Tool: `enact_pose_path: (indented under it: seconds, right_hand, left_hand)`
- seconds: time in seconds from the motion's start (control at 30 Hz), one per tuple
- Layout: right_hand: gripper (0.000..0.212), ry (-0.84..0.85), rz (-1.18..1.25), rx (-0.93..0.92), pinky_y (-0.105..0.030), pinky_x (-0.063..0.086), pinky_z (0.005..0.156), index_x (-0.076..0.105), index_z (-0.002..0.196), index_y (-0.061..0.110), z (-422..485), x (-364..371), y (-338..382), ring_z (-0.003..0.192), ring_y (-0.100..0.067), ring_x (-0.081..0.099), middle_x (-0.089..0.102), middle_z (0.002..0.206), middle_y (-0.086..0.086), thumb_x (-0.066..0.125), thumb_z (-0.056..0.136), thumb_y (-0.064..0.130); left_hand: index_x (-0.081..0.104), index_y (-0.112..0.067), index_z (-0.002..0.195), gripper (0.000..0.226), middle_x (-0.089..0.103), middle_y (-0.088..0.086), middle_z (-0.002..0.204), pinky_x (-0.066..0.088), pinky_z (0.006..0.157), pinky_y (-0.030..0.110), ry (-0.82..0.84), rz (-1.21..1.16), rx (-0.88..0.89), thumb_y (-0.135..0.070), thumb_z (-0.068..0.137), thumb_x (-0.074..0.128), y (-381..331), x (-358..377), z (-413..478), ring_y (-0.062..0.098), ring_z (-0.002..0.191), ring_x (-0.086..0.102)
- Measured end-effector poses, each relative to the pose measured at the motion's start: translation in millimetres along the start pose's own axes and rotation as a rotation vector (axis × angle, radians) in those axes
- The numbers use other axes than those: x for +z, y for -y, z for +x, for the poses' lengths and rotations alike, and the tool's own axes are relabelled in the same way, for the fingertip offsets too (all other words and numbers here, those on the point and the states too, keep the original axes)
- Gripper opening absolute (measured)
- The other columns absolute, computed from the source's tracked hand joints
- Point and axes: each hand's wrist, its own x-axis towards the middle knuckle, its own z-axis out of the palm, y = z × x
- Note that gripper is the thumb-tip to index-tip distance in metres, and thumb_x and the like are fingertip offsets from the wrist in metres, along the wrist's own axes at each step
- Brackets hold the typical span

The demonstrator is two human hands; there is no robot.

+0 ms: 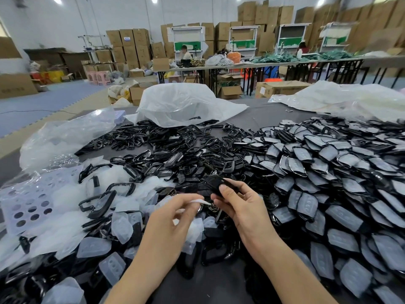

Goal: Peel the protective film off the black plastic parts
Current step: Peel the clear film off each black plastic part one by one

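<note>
We grip black plastic part in right hand, thumb on top; just left of it, left hand pinches white film strip.

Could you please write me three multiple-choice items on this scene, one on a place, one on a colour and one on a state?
1. Where does the pile of film-covered parts lie?
A. Left of the hands. B. Right of the hands. C. On the floor.
2. What colour is the part in the right hand?
A. Red. B. Green. C. Black.
3. What is the left hand doing?
A. Pinching a film. B. Lying flat on the table. C. Holding scissors.

Answers:
1 B: the grey-filmed pieces are heaped to the right of both hands.
2 C: the piece between the fingers is plainly black.
3 A: thumb and forefinger close on a white strip.
</note>
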Motion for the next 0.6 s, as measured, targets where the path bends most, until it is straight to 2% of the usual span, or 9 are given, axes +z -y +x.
enact_pose_path:
  seconds: [0.07, 0.13, 0.2, 0.27, 0.33, 0.47, 0.6]
  right_hand:
    - [0.012, -0.007, -0.043, 0.0, -0.022, 0.058, 0.066, 0.071, 0.1, 0.008, -1, -1, 0, 0.079, -0.023, 0.075, 0.076, 0.088, -0.014, 0.068, 0.09, 0.002]
    - [0.012, 0.016, -0.074, 0.011, -0.024, 0.059, 0.068, 0.072, 0.1, 0.01, -3, -1, 1, 0.082, -0.024, 0.076, 0.076, 0.086, -0.012, 0.069, 0.091, 0.003]
    - [0.013, 0.065, -0.086, 0.038, -0.026, 0.06, 0.069, 0.072, 0.101, 0.01, -6, 1, 1, 0.083, -0.025, 0.076, 0.076, 0.087, -0.012, 0.069, 0.091, 0.004]
    - [0.012, 0.109, -0.14, 0.06, -0.025, 0.059, 0.068, 0.074, 0.099, 0.015, -9, 4, 1, 0.084, -0.023, 0.075, 0.077, 0.091, -0.012, 0.07, 0.091, 0.007]
    - [0.013, 0.14, -0.163, 0.074, -0.026, 0.059, 0.071, 0.076, 0.094, 0.021, -10, 6, 1, 0.088, -0.025, 0.075, 0.076, 0.095, -0.014, 0.071, 0.091, 0.009]
    - [0.015, 0.194, -0.181, 0.086, -0.028, 0.06, 0.076, 0.077, 0.093, 0.024, -13, 7, 0, 0.096, -0.027, 0.075, 0.076, 0.103, -0.013, 0.071, 0.091, 0.01]
    - [0.01, 0.233, -0.236, 0.066, -0.026, 0.059, 0.075, 0.076, 0.095, 0.021, -16, 10, 0, 0.093, -0.024, 0.075, 0.076, 0.099, -0.013, 0.075, 0.089, 0.013]
  left_hand:
    - [0.07, -0.04, 0.101, 0.027, 0.06, -0.027, 0.11, 0.041, 0.085, 0.007, 0.034, 0.162, 0.119, -0.017, 0.098, 0.056, 2, 1, -3, -0.004, 0.107, 0.058]
    - [0.064, -0.041, 0.109, 0.041, 0.054, -0.023, 0.104, 0.044, 0.08, 0.012, 0.095, 0.312, 0.217, -0.003, 0.097, 0.054, 6, 2, -6, -0.002, 0.098, 0.058]
    - [0.059, -0.046, 0.116, 0.051, 0.052, -0.024, 0.099, 0.046, 0.075, 0.015, 0.101, 0.373, 0.236, 0.0, 0.095, 0.052, 6, 3, -6, 0.0, 0.091, 0.057]
    - [0.058, -0.05, 0.111, 0.041, 0.06, -0.031, 0.098, 0.043, 0.078, 0.007, 0.005, 0.264, 0.12, -0.011, 0.097, 0.057, 3, 5, -4, -0.006, 0.092, 0.06]
    - [0.06, -0.046, 0.095, 0.031, 0.064, -0.034, 0.093, 0.041, 0.075, 0.002, -0.109, 0.124, -0.005, -0.016, 0.094, 0.065, 1, 6, -1, -0.008, 0.089, 0.062]
    - [0.07, -0.038, 0.085, 0.023, 0.065, -0.021, 0.095, 0.045, 0.074, 0.007, -0.19, 0.008, -0.041, -0.016, 0.089, 0.069, 2, 4, 0, 0.002, 0.091, 0.063]
    - [0.07, -0.038, 0.085, 0.021, 0.058, -0.02, 0.104, 0.049, 0.077, 0.017, -0.246, -0.05, -0.062, -0.017, 0.089, 0.07, 2, 6, 2, 0.005, 0.096, 0.062]
